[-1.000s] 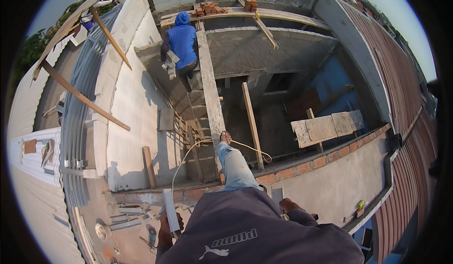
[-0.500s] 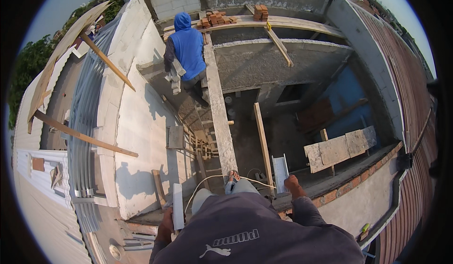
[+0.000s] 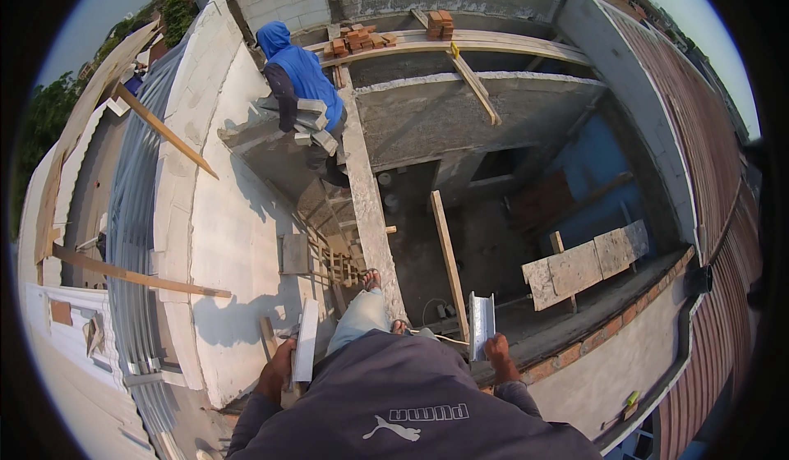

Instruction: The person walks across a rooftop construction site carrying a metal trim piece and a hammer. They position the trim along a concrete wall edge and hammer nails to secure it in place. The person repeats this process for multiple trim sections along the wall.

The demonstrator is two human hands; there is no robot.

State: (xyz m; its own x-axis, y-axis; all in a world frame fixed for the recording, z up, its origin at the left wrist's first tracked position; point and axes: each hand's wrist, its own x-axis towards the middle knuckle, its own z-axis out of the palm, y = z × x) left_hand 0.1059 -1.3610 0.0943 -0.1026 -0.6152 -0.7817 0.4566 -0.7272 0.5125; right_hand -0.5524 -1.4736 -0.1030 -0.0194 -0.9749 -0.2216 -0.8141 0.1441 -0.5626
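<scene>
My left hand (image 3: 279, 363) is closed on a short pale metal channel (image 3: 306, 341) held upright at my left side. At my right, my right hand (image 3: 500, 358) grips the edge of a second U-shaped metal channel (image 3: 482, 326), its hollow face showing. Both pieces hang apart from each other, on either side of my body. Between them my feet stand on a narrow concrete beam (image 3: 371, 205), the left one ahead of the right. Some fingers of each hand are hidden behind the metal.
Farther along, a co-worker in a blue hooded top (image 3: 302, 74) holds several grey channel pieces (image 3: 314, 119). Planks (image 3: 493, 45) carry brick stacks (image 3: 440, 25). Deep open rooms lie below the beam. A loose timber (image 3: 450, 263) and boards (image 3: 588, 263) are at right; a white wall (image 3: 238, 230) at left.
My left foot has stepped forward along the beam. Both channels have moved with my hands. The co-worker has turned and leaned left, showing more of the grey pieces.
</scene>
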